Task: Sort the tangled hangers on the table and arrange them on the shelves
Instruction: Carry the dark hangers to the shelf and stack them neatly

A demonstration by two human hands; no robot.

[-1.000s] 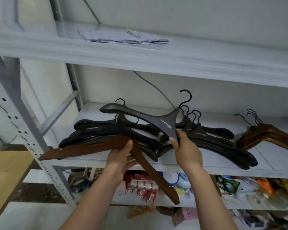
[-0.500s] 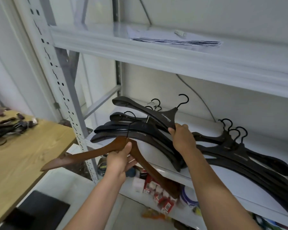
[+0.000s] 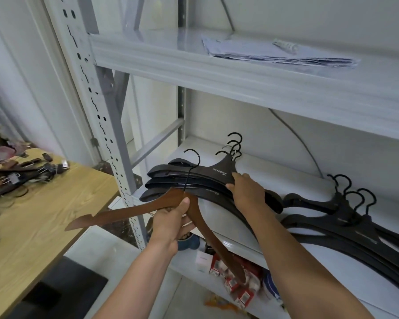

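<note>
My left hand (image 3: 171,224) grips a brown wooden hanger (image 3: 124,212) at its neck, held in front of the grey shelf (image 3: 309,180), its black hook pointing up. My right hand (image 3: 247,192) holds the top black hanger (image 3: 219,172) by its centre, and it now lies on a stack of black hangers (image 3: 171,187) at the left end of the shelf. A second stack of black hangers (image 3: 355,226) lies further right on the same shelf. More tangled hangers (image 3: 16,178) lie on the wooden table (image 3: 44,215) at left.
A perforated grey upright post (image 3: 101,125) stands between table and shelf. Folded papers (image 3: 274,54) lie on the upper shelf. Small red boxes (image 3: 235,279) and other clutter fill the lower shelf. A grey cable (image 3: 300,139) runs down the back wall.
The black hanger in my right hand has come down from above the pile onto the left stack. My view has swung left, bringing the table into sight. The brown hanger stays in my left hand.
</note>
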